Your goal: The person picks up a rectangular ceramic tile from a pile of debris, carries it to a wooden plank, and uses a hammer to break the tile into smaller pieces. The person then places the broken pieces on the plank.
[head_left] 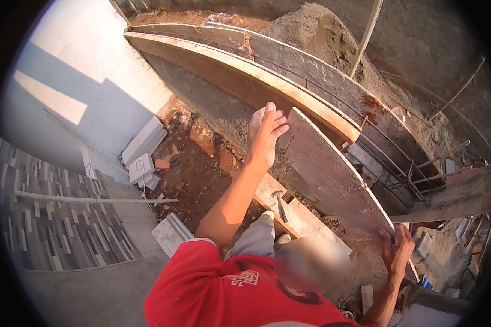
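Note:
A long, wide formwork board (333, 163), brown and smeared with cement, stands on edge and slants from the middle of the view down to the lower right. My right hand (396, 250) is closed round the top edge of its lower right end. Beside its far upper end I hold up my left hand (264, 136), the fingers apart and nothing visible in them. Whether that hand touches the board I cannot tell. A hammer (280, 207) lies on a pale plank (305, 217) by my feet, between my arms.
Behind the board runs another timber board (245, 68), with steel rebar (387, 163) beyond it. A sand heap (316, 32) rises at the back. White blocks (143, 158) lie by the white wall (93, 71). A loose wooden panel (453, 199) sits at the right.

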The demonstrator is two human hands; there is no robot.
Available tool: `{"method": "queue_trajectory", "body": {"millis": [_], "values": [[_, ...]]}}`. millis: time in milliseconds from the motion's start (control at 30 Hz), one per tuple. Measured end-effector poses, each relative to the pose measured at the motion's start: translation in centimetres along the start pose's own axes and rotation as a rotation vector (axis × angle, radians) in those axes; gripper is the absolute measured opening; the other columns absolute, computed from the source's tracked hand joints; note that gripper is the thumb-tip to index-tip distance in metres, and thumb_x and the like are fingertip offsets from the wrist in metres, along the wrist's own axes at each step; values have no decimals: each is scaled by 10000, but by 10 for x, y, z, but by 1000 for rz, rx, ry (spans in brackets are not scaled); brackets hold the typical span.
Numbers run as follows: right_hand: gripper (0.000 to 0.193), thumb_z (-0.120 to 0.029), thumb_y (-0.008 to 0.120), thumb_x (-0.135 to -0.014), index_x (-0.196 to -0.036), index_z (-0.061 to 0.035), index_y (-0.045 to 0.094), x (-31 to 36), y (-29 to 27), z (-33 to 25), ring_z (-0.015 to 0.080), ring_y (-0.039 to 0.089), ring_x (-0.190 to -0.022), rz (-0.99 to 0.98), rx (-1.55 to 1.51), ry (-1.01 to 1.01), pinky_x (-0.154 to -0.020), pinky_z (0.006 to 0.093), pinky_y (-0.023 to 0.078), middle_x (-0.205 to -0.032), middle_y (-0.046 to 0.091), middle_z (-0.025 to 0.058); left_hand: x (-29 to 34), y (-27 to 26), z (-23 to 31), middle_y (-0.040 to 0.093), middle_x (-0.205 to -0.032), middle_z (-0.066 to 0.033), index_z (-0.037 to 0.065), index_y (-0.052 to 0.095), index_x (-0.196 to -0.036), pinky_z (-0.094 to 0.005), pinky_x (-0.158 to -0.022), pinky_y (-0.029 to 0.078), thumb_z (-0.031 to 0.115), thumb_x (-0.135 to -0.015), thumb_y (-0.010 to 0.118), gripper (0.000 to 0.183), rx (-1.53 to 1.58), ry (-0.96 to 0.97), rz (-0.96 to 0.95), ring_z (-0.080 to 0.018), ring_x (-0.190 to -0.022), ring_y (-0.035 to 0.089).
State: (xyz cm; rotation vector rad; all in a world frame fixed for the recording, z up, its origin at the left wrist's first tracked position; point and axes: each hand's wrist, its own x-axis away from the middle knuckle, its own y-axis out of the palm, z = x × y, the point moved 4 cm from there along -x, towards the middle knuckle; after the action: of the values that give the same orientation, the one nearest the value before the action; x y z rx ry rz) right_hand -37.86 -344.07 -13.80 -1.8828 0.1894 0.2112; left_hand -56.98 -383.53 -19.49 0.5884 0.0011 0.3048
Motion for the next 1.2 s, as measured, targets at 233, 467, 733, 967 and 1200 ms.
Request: {"method": "queue_trajectory", "body": {"millis": [233,467,733,967,1200], "values": [[241,-106,774,-789,-931,27,632,29,-25,19,434,597,-809,-39,132,59,-710,464,458,-861,609,206,-30,52,14,526,-1359,-102,18,418,-1460,-365,-870,429,486,-872,791,839,-119,-259,-69,-226,-1134,505],[268,-142,740,-814,-931,58,605,64,7,30,454,554,-778,-168,159,129,-682,501,429,-797,535,227,-13,72,13,592,-1309,-96,11,567,-1329,-431,-905,486,283,-978,706,465,-89,-403,-206,-188,-1113,590],[274,-152,728,-847,-922,69,585,75,43,42,470,529,-771,-240,-37,188,-670,514,407,-817,536,241,17,87,-1,588,-1174,-42,20,578,-1245,-461,-950,540,166,-1038,593,254,-102,-595,-296,-173,-1113,611],[308,-162,732,-863,-823,67,530,70,61,71,479,534,-784,-302,-82,193,-678,532,406,-799,518,249,20,97,11,641,-1122,-62,-12,586,-1213,-380,-913,543,237,-969,688,364,-195,-543,-145,-168,-1066,637],[297,-162,727,-872,-862,87,564,55,62,95,498,563,-833,-398,-99,187,-730,525,442,-852,568,282,24,101,17,710,-1036,-57,9,659,-1112,-247,-676,506,183,-938,732,257,-214,-473,-87,-86,-866,653]]}}
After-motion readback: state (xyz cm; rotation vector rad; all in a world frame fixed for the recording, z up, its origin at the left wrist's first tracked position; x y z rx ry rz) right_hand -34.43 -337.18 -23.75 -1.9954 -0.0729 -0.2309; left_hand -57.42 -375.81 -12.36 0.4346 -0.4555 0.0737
